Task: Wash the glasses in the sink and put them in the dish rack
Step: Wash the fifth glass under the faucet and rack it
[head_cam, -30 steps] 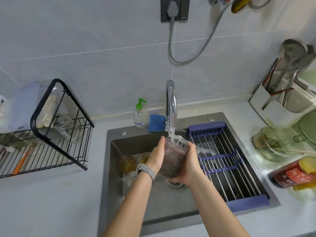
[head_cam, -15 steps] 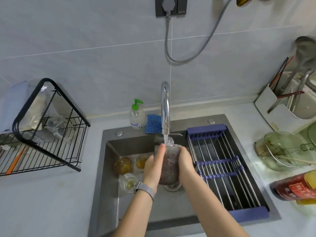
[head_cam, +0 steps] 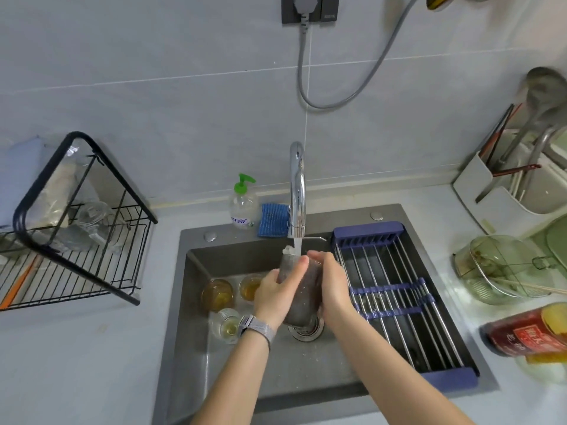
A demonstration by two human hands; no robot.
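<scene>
One glass [head_cam: 302, 294] is held upright over the sink [head_cam: 196, 317] under the running tap [head_cam: 297, 191]; the left hand [head_cam: 277, 297] wraps its left side, fingers curled round the wall; the right hand [head_cam: 333, 286] clasps the right side, fingers curled over the rim. Three more glasses wait on the sink floor to the left: two with amber liquid, one far-left [head_cam: 217, 294] and one beside it [head_cam: 250, 288], and a third nearer [head_cam: 227, 326], just left of the wristwatch [head_cam: 259, 328]. One black dish rack [head_cam: 76, 240] stands on the left counter, holding one clear glass [head_cam: 95, 222]; one blue roll-up rack [head_cam: 395, 292] spans the sink's right half; one soap bottle [head_cam: 243, 204] and one blue sponge [head_cam: 273, 220] sit behind the tap.
</scene>
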